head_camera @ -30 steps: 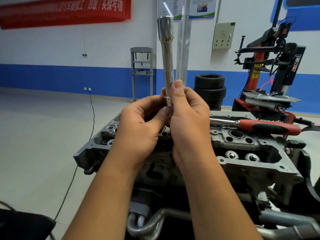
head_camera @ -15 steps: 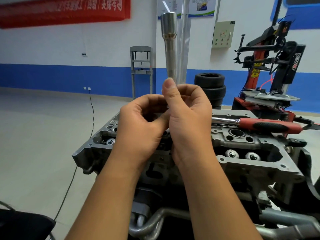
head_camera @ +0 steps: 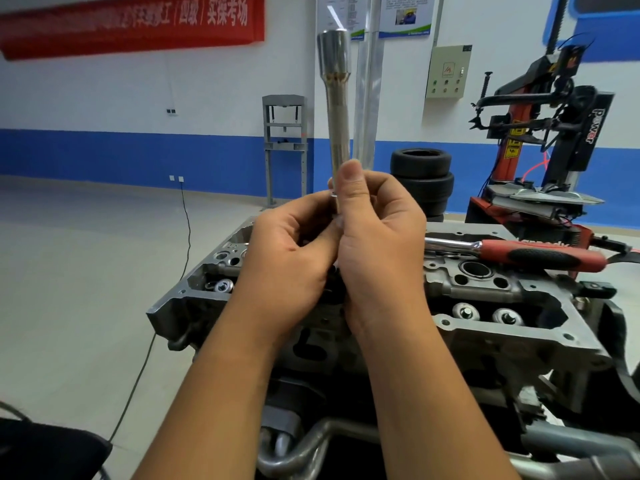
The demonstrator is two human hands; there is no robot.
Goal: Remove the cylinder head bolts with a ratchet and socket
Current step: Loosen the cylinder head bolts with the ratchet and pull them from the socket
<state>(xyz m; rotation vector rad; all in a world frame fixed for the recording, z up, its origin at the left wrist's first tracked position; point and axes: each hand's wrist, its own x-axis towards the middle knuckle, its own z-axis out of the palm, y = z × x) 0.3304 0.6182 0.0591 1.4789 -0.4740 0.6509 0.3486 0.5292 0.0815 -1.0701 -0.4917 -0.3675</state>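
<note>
A long chrome socket extension stands upright in front of me, its wide socket end at the top. My right hand grips its lower shaft, thumb pressed along it. My left hand is curled against the bottom end, fingers pinching something small that I cannot make out. Below both hands sits the grey cylinder head with its valve springs exposed. The ratchet, with a red and black handle, lies on the head's right side, apart from my hands.
A tyre changer machine stands at the back right, beside stacked tyres. A grey press frame is against the blue-banded wall. A black cable runs over the floor on the left. Metal pipes lie below the head.
The extension has been shifted slightly in my hands, rising and then settling a little lower. My right thumb has slid along the shaft. The ratchet has not moved.
</note>
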